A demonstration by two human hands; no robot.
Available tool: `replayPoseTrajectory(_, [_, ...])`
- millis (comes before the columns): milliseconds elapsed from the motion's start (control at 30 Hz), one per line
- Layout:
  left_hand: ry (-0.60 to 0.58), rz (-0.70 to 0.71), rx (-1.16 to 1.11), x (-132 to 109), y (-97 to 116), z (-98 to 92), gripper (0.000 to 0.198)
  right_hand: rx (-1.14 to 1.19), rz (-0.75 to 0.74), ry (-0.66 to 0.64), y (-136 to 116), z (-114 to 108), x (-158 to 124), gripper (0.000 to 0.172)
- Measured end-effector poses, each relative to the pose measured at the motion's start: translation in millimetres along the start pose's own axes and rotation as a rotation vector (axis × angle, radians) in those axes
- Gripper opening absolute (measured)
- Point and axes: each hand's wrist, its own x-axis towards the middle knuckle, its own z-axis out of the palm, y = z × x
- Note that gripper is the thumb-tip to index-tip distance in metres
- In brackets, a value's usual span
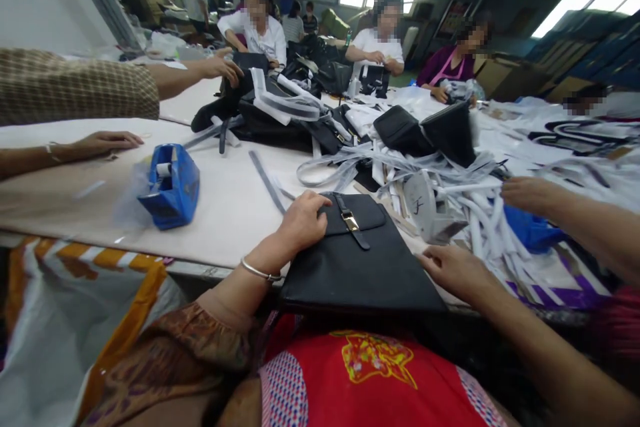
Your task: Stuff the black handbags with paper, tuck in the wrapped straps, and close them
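A black bag (360, 273) with a front flap lies at the table's near edge, right before me. A short strap with a gold-coloured buckle (350, 221) crosses the flap. My left hand (304, 221), with a silver bangle at the wrist, is closed over the bag's upper left corner, thumb on the flap. At the bag's right edge, my right hand (455, 271) has its fingers curled together, the tips at the side seam. Its underside and part of its grip are hidden.
A blue tape dispenser (173, 187) stands to the left; a grey-white dispenser (433, 207) is beyond my right hand. White strips (490, 227) and black bags (280, 120) are heaped ahead. Co-workers' arms reach in from left (190, 73) and right (565, 213). A sack (85, 327) hangs below left.
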Motion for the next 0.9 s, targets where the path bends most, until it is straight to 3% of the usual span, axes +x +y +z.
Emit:
replayPoseTrajectory(67, [-0.009,0.047,0.016,-7,5,-8.5,0.033,0.0,-0.049,0.022,3,-3,-1,0.025])
replayPoseTrajectory(200, [-0.039,0.127,-0.002,-25,32,-25.7,0.032,0.283,-0.339,0.321,-18,-20,19,0.025])
replayPoseTrajectory(267, [-0.146,0.217,-0.058,-34,49,-32.9,0.032,0.312,-0.529,0.261,-37,-27,39,0.032])
replayPoseTrajectory(400, [-0.512,0.371,-0.143,-44,70,-40.7,0.032,0.094,-0.844,0.064,-76,-24,76,0.044])
replayPoseTrajectory(467, [-0.591,0.368,-0.156,-46,70,-41.4,0.031,0.023,-0.949,0.027,-89,-18,88,0.04])
replayPoseTrajectory(533, [-0.598,0.365,-0.181,-47,64,-41.1,0.033,0.01,-0.999,0.002,-95,-13,98,0.034])
replayPoseTrajectory(633, [-0.589,0.388,-0.244,-48,54,-39.7,0.038,0.059,-0.896,-0.02,-98,-21,116,0.027])
replayPoseTrajectory(767, [-0.657,0.449,-0.294,-51,53,-36.4,0.039,0.147,-0.504,0.17,-98,-53,162,0.023])
replayPoseTrajectory(833, [-0.684,0.477,-0.299,-54,55,-34.7,0.039,0.147,-0.306,0.256,-97,-66,186,0.03])
replayPoseTrajectory(900, [-0.684,0.478,-0.3,-57,57,-33.7,0.039,0.112,-0.162,0.346,-96,-71,201,0.048])
